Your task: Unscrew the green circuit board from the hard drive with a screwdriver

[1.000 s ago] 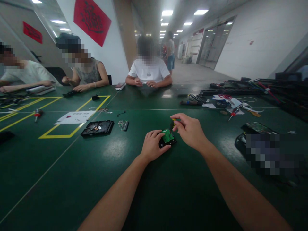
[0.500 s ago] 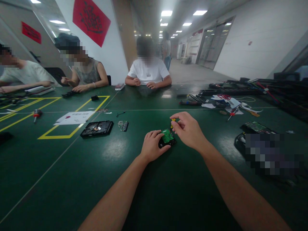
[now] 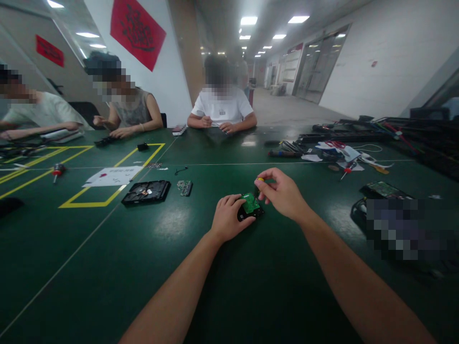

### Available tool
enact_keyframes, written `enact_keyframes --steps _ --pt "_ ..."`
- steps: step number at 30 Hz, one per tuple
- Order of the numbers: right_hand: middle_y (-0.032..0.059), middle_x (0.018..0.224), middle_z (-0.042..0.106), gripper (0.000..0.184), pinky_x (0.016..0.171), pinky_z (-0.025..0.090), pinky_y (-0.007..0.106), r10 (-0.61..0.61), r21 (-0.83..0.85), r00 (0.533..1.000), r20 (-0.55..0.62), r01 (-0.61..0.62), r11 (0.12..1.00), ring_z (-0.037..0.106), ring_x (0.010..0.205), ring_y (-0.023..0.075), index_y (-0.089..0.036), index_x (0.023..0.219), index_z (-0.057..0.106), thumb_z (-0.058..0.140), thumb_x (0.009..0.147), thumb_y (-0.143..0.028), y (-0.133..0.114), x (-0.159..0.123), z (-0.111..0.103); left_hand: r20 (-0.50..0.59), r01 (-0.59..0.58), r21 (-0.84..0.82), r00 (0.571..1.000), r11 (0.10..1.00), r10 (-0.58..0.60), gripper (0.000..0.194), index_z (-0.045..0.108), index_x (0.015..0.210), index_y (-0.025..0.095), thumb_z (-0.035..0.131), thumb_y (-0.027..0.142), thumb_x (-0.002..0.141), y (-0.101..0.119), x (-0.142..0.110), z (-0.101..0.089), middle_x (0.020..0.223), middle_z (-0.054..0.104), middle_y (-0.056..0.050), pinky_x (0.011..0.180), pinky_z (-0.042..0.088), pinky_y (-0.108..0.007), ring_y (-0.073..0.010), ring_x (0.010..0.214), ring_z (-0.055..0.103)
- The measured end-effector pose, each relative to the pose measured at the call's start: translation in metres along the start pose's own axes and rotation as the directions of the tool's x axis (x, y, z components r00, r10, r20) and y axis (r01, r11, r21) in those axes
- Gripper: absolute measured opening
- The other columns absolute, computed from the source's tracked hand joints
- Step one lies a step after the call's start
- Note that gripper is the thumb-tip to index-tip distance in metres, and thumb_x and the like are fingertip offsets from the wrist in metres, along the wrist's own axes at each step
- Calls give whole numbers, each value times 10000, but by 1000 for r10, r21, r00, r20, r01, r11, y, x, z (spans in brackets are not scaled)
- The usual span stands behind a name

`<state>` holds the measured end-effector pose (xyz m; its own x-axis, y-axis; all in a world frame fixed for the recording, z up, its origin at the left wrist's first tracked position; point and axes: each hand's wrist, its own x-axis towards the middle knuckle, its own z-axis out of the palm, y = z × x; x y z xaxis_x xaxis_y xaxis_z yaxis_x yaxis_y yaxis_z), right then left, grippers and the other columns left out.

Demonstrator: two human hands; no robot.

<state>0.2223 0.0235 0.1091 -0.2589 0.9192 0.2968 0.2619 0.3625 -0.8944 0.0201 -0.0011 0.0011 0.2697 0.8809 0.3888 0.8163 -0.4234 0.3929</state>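
Observation:
A small hard drive [image 3: 250, 205] lies on the green tabletop, its green circuit board facing up. My left hand [image 3: 228, 216] grips it from the left, thumb along the near edge and fingers over the far side. My right hand [image 3: 281, 191] pinches a small precision screwdriver [image 3: 261, 180] with a yellow end, held upright over the right part of the board. Its tip points down at the board; exact contact is too small to make out.
Left of my hands lie a loose circuit board [image 3: 184, 188] and a black drive casing [image 3: 146, 192]. Beyond are a paper sheet [image 3: 113, 176] and a red-handled screwdriver [image 3: 58, 172]. Cables and tools [image 3: 337, 152] clutter the right. Several people sit opposite; one wears a white shirt [image 3: 222, 107].
My right fingers have turned slightly around the screwdriver, covering more of its handle. My left hand still holds the hard drive in place. The view has shifted a little.

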Motion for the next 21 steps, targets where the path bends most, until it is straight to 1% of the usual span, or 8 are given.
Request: enact_keyframes --steps 6,10,12,13,15,17,19,21 --pt "29 970 698 274 519 532 255 -19 48 999 40 17 999 659 636 124 -223 1091 644 681 938 -447 -5 0 -1 -8 -8 -2 1000 1000 8 614 658 1338 261 753 609 842 1 0 -1 1437 609 -93 1164 377 -548 -345 1347 515" --pt "-14 717 647 292 448 431 222 42 68 993 107 -50 996 591 544 120 -235 1174 704 635 967 -429 -9 0 -3 -8 -1 7 1000 1000 1 618 658 1340 271 754 618 837 1 0 -1 1442 609 -87 1161 383 -547 -345 1350 516" --pt "-15 674 636 314 441 417 214 71 100 988 136 -85 991 593 539 123 -237 1220 713 599 986 -413 -9 0 -3 -11 -1 7 1000 1000 1 619 658 1339 268 757 615 836 1 0 -1 1441 609 -89 1160 385 -544 -344 1350 515" --pt "2 729 670 313 448 427 214 77 124 986 146 -95 988 610 558 123 -240 1228 718 589 988 -397 -9 1 -2 -13 -1 5 1000 1000 1 617 659 1338 267 757 614 837 1 0 -1 1438 611 -89 1160 385 -543 -344 1349 515" --pt "49 969 737 300 458 451 218 74 173 985 159 -102 980 643 601 114 -247 1218 729 586 981 -364 -9 1 -2 -14 0 2 1000 1000 0 608 661 1333 270 755 611 839 1 0 -1 1433 613 -87 1160 385 -544 -344 1349 514" --pt "76 1196 718 289 458 461 221 67 210 984 165 -101 973 657 620 102 -248 1203 730 588 972 -347 -10 1 -1 -10 0 -2 1000 1000 0 601 663 1330 278 756 610 838 1 0 -1 1432 613 -85 1159 384 -552 -348 1350 514" --pt "80 1210 710 270 461 465 222 71 223 984 162 -107 969 659 621 100 -231 1177 719 591 973 -355 -10 1 -1 -9 5 -4 1000 1000 -5 605 663 1329 282 762 611 831 1 0 -1 1430 613 -85 1157 385 -558 -354 1349 514" --pt "67 1072 724 254 484 479 227 78 212 986 149 -109 971 657 626 109 -208 1144 699 609 972 -373 -10 1 -2 -11 8 -4 1000 1000 -8 609 661 1331 282 765 610 828 1 0 0 1433 612 -84 1158 385 -557 -354 1349 514"
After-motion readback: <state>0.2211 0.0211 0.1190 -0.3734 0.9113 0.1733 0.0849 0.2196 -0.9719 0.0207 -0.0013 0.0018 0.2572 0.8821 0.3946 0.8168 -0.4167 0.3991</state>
